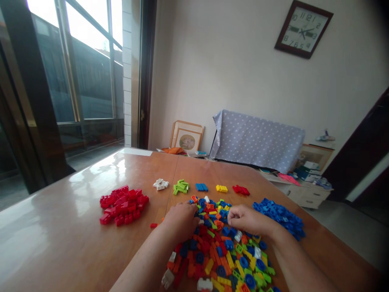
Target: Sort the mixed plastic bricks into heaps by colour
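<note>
A mixed pile of toy building bricks (209, 255) in many colours lies in front of me on the table. At the pile's upper left edge is my left hand (183, 219), its fingers reaching over the bricks and apart from the thumb; the fingertips are partly hidden. My right hand (247, 219) is at the upper right side of the pile with its fingers curled closed; whatever they hold, if anything, is hidden. Left of my hands lies a heap of red bricks (124, 205). Beyond my right hand is a heap of blue bricks (279, 217).
Behind the pile, small groups stand in a row: white bricks (161, 184), lime green bricks (181, 186), blue bricks (201, 187), yellow bricks (221, 188) and red bricks (241, 190). The brown table (75, 239) is glossy. A dotted cloth (258, 138) hangs beyond it.
</note>
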Available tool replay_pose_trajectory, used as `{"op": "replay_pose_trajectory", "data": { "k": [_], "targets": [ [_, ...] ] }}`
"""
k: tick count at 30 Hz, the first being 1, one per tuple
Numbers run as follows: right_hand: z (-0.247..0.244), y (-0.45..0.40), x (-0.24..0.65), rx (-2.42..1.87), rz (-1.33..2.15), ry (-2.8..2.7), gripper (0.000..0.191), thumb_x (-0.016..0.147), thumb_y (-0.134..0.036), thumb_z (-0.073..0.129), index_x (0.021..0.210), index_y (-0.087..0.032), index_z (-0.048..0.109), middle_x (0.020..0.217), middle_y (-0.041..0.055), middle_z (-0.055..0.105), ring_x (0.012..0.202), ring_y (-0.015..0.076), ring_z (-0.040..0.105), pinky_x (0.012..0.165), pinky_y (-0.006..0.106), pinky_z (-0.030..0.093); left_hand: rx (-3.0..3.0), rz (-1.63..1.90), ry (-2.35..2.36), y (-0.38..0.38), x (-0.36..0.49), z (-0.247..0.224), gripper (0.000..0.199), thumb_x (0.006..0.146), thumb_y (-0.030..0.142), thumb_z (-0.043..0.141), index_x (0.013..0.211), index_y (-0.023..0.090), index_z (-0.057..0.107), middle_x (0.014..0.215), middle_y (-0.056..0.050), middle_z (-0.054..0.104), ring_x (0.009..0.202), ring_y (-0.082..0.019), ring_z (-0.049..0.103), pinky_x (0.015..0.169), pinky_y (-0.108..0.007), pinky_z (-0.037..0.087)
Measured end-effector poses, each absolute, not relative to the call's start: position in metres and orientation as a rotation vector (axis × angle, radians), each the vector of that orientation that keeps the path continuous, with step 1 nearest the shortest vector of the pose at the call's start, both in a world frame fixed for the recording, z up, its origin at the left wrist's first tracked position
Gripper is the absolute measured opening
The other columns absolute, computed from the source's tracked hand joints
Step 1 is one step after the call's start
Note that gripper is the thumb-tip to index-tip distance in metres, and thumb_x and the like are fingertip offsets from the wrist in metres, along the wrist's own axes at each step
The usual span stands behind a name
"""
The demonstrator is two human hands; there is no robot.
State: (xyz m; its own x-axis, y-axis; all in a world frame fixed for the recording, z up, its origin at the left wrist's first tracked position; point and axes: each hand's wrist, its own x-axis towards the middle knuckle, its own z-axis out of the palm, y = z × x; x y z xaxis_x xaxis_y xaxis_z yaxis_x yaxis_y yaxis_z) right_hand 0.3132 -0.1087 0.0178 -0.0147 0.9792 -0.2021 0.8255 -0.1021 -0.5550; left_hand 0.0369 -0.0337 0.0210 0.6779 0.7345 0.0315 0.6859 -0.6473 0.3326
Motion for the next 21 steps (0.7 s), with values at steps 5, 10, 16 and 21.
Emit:
{"op": "replay_pose_trajectory", "data": {
  "k": [5,10,16,21],
  "targets": [
    [0.009,-0.108,0.322,-2.122,0.570,-1.864,0.006,0.072,-0.017,0.063,0.077,-0.019,0.067,0.064,-0.0034,0.061,0.060,0.0118,0.053,0.053,0.021,0.029,2.597,0.226,1.133,-0.034,0.037,0.022,0.031,0.089,0.040,0.051,0.110,0.024,0.068,0.114,-0.012,0.069,0.105,-0.030,0.066,0.090,-0.042,0.052],
    [0.006,-0.105,0.319,-2.180,0.413,-1.956,0.006,0.070,-0.017,0.066,0.075,-0.020,0.069,0.067,-0.0029,0.065,0.062,0.0122,0.054,0.055,0.022,0.026,2.599,0.210,1.146,-0.035,0.038,0.024,0.032,0.090,0.039,0.051,0.112,0.025,0.069,0.115,-0.012,0.069,0.106,-0.030,0.066,0.091,-0.041,0.052],
    [0.004,-0.105,0.328,-2.137,0.518,-1.991,0.007,0.069,-0.016,0.064,0.074,-0.019,0.069,0.067,-0.0017,0.067,0.062,0.0126,0.055,0.052,0.021,0.028,2.588,0.184,1.150,-0.037,0.035,0.030,0.032,0.089,0.038,0.051,0.112,0.025,0.069,0.116,-0.012,0.068,0.107,-0.031,0.065,0.091,-0.042,0.052],
    [0.019,-0.106,0.338,-1.962,0.689,-1.854,0.011,0.076,-0.025,0.063,0.082,-0.017,0.068,0.068,-0.0013,0.064,0.064,0.0128,0.055,0.056,0.021,0.036,2.588,0.184,1.149,-0.038,0.034,0.031,0.034,0.089,0.040,0.050,0.113,0.025,0.069,0.117,-0.012,0.068,0.106,-0.032,0.065,0.089,-0.044,0.053]
  ]
}}
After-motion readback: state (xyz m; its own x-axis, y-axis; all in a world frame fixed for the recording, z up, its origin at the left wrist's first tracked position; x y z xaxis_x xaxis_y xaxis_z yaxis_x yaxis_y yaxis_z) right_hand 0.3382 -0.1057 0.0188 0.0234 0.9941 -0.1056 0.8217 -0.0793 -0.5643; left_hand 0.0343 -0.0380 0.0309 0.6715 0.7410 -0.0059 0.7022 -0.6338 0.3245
